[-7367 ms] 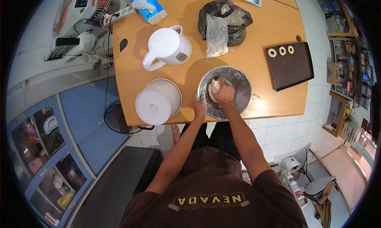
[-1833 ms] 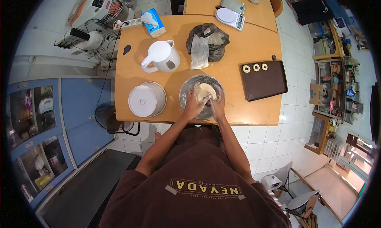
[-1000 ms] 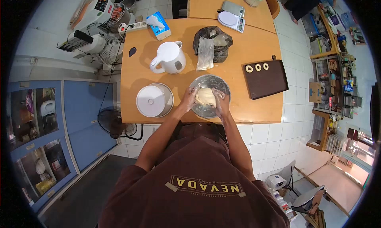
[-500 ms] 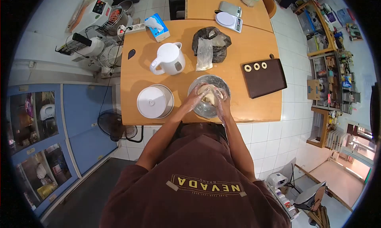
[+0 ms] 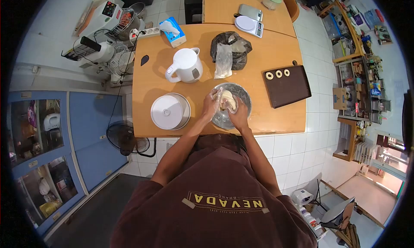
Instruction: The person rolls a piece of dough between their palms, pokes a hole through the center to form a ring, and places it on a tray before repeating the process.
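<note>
A pale lump of dough point(image 5: 228, 100) is between my two hands, over a round metal bowl point(image 5: 243, 91) at the table's front edge. My left hand point(image 5: 211, 104), dusted white with flour, cups the dough from the left. From the right, the fingers of my right hand point(image 5: 238, 111) press against its lower side. Some fingertips are hidden behind the dough and the bowl's shadow. To the right, a dark baking tray point(image 5: 289, 90) carries ring-shaped dough pieces point(image 5: 278, 73).
A white lidded container point(image 5: 167, 113) and a white electric kettle point(image 5: 184, 66) stand left of the bowl. Behind it lie a black plastic bag point(image 5: 242, 54) and a clear bag of white powder point(image 5: 223, 62). Further back are a tissue box point(image 5: 173, 32) and a kitchen scale point(image 5: 249, 26).
My left hand has shifted left and turned more upright beside the dough. My right hand has moved lower, its fingers now against the dough's lower right side.
</note>
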`<state>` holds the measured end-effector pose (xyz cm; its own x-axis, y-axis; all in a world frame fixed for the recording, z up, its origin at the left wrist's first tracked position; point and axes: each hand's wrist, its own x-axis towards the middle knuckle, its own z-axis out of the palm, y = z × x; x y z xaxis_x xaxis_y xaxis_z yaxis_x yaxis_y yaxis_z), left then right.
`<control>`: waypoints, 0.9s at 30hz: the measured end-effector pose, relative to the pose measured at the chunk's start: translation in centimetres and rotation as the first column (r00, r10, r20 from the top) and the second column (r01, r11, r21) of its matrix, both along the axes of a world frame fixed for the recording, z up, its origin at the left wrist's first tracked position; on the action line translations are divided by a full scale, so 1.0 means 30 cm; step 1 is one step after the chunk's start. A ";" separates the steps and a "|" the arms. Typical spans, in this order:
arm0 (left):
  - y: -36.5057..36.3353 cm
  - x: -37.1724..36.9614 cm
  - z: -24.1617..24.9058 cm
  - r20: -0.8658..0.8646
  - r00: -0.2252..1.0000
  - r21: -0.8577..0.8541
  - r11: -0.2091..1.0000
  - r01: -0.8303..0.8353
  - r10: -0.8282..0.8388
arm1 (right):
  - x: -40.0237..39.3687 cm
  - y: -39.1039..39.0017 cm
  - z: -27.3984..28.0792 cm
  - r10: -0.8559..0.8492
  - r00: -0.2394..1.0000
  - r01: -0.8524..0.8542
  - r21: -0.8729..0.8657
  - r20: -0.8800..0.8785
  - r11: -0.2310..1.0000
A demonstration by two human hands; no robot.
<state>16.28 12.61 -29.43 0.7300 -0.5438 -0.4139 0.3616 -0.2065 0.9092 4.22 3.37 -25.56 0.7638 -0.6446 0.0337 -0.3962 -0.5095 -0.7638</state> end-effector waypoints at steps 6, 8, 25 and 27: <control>0.000 -0.017 -0.141 -0.220 0.975 -0.186 0.979 -0.078 0.035 | 0.001 0.033 -0.012 -0.187 0.974 0.161 0.193 0.127 0.968; -0.005 -0.027 -0.149 -0.397 0.915 -0.230 0.957 -0.174 0.071 | -0.004 0.041 -0.017 -0.245 0.961 0.210 0.240 0.128 0.948; 0.036 -0.025 -0.065 0.221 0.959 0.022 0.984 0.177 -0.177 | 0.002 0.030 0.055 -0.119 0.993 0.116 0.121 0.016 0.986; 0.036 -0.020 -0.070 0.163 0.967 -0.003 0.980 0.198 -0.195 | 0.000 0.026 0.041 -0.155 0.986 0.136 0.214 0.070 0.967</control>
